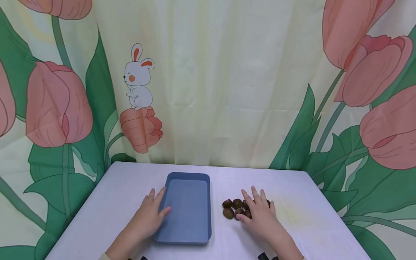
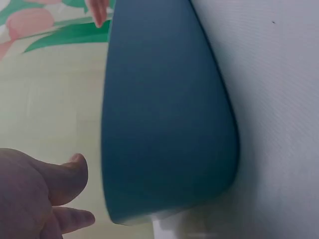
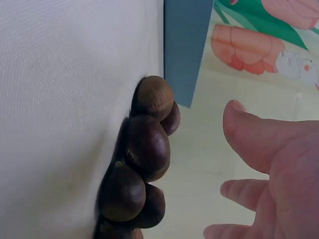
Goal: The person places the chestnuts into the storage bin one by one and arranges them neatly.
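Note:
A shallow blue-grey rectangular tray [image 1: 186,213] lies on the white table with nothing in it. My left hand [image 1: 147,216] is at its left side, fingers spread, over the left rim; in the left wrist view the thumb and a finger show beside the tray's wall [image 2: 164,119]. Several brown chestnuts [image 1: 228,213] sit clustered right of the tray. Above them my right hand [image 1: 260,215] hovers with fingers spread, hiding part of the cluster. The right wrist view shows a gap between this hand [image 3: 279,169] and the chestnuts [image 3: 147,144].
A white cloth covers the table [image 1: 312,216]. Behind it hangs a pale curtain [image 1: 227,90] printed with tulips and a rabbit. Small black objects [image 1: 263,256] show at the bottom edge, near the wrists.

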Motion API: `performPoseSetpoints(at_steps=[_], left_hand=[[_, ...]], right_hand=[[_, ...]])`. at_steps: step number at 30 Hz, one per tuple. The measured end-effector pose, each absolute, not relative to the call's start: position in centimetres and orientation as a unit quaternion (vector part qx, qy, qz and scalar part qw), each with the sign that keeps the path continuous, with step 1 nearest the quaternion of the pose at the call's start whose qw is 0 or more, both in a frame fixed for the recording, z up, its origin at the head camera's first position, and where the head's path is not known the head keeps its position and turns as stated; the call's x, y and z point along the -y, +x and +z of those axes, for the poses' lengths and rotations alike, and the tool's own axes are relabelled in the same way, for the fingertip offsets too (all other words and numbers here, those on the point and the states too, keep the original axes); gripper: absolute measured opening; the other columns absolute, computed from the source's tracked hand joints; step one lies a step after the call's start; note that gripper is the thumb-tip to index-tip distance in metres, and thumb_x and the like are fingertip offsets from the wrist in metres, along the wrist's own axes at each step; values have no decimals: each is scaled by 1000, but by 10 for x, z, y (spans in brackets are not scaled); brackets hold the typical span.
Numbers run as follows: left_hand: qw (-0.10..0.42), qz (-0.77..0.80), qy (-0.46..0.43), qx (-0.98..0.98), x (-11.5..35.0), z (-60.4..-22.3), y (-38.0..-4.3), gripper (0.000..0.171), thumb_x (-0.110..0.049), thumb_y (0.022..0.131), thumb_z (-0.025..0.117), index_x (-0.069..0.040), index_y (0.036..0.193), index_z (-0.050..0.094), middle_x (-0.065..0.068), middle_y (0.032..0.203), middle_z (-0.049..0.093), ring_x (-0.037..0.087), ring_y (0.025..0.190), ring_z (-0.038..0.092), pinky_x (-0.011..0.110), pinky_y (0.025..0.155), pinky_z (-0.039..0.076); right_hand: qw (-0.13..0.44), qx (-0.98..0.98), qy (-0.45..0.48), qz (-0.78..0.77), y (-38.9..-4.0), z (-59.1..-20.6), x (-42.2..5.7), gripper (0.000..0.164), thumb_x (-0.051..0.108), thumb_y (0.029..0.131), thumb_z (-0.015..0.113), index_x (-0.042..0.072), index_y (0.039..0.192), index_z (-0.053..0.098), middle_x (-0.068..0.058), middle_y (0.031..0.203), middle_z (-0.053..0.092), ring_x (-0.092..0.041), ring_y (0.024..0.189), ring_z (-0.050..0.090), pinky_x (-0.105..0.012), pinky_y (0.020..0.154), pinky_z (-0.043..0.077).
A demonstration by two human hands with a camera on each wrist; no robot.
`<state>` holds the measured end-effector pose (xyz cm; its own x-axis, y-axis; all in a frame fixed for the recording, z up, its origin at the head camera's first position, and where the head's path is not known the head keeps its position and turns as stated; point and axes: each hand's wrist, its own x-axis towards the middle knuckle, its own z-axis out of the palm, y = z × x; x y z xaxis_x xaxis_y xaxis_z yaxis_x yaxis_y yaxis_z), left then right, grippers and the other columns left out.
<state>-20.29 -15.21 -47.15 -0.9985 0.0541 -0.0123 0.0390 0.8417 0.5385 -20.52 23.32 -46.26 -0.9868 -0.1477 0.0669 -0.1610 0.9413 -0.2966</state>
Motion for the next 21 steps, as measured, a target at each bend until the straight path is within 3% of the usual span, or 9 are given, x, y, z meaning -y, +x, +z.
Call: performPoseSetpoints(at_steps=[7,15,18,21], left_hand=[[5,307,5,-952,152,-473,-209,63,-24,104,71,-12,162,48,38,166,35,61,150,40,79,113,40],[-33,350,-18,-936,154,-473,-212,46,-7,101,71,-13,146,68,28,150,60,53,140,56,68,111,50],[-35,378,-33,-925,156,-474,-214,42,-4,100,71,-14,141,72,24,144,67,47,131,65,60,103,59],[-35,406,-48,-912,159,-476,-216,39,-2,99,71,-14,136,76,24,138,70,39,116,73,48,86,65]], right_hand=[[8,978,73,193,-209,-461,-245,83,48,97,77,20,167,41,-24,176,25,-59,162,13,-89,118,15],[8,968,75,239,-217,-459,-265,76,36,98,79,21,165,45,-22,177,26,-58,161,17,-83,118,30],[15,965,71,252,-219,-458,-272,74,31,98,80,20,164,47,-21,176,29,-57,160,21,-80,119,32],[21,963,58,263,-222,-458,-278,73,27,97,81,19,163,49,-20,175,32,-55,159,27,-77,120,34]])
